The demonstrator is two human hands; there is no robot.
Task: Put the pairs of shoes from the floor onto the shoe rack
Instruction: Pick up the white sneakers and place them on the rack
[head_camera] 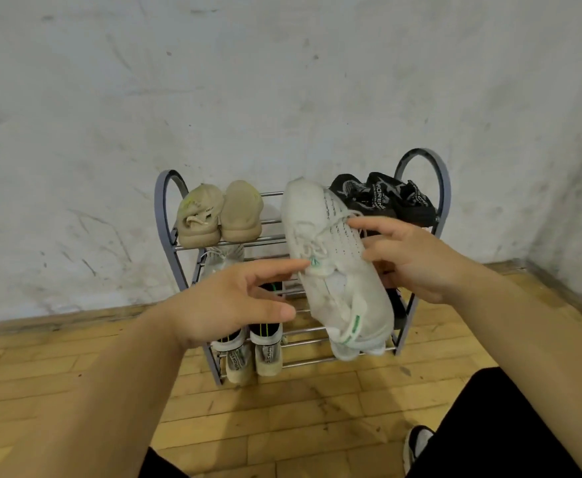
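Observation:
A white knit sneaker with green trim [331, 270] hangs in the air in front of the grey metal shoe rack [165, 215], toe pointing up and away. My right hand [410, 260] grips its right side, fingers across the laces. My left hand [244, 301] is spread just left of the sneaker, fingertips touching it near the green lace tag. The rack's top shelf holds a beige pair [219, 215] at left and a black pair [382, 198] at right. A white shoe [220, 258] lies on the middle shelf. A white-and-black pair [251, 353] stands on the bottom shelf at left.
The rack stands against a scuffed white wall [248, 81] on a wooden plank floor [300, 408]. My dark trouser legs [489, 426] fill the lower right, with a worn black-and-white shoe [415, 446] beside them. The room corner lies to the right.

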